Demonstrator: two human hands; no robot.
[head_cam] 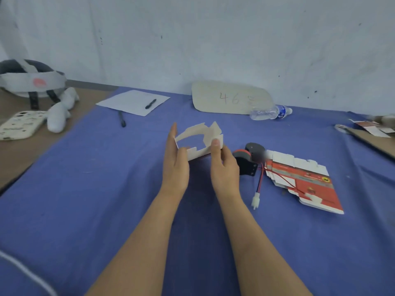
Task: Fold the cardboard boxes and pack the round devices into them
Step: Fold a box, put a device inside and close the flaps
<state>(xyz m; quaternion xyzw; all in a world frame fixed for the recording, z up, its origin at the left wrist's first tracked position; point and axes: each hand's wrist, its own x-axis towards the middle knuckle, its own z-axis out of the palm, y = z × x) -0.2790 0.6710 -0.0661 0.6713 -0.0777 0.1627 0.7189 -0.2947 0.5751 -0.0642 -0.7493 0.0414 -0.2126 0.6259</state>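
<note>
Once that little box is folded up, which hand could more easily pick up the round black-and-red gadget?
Right, most likely. The round devices lie just beside the right hand, on its outer side. The left hand holds the far side of the box and would have to reach across.

Table layout, centre to back.
The box [198,142] sits at centre between the left hand [175,161] and the right hand [224,167]. The round devices [249,157] lie just right of it, touching the stack of flat boxes [303,180] further right. Behind are the paper [128,101] with a pen [150,104] on it at left and a bottle [270,112] at right.
</note>
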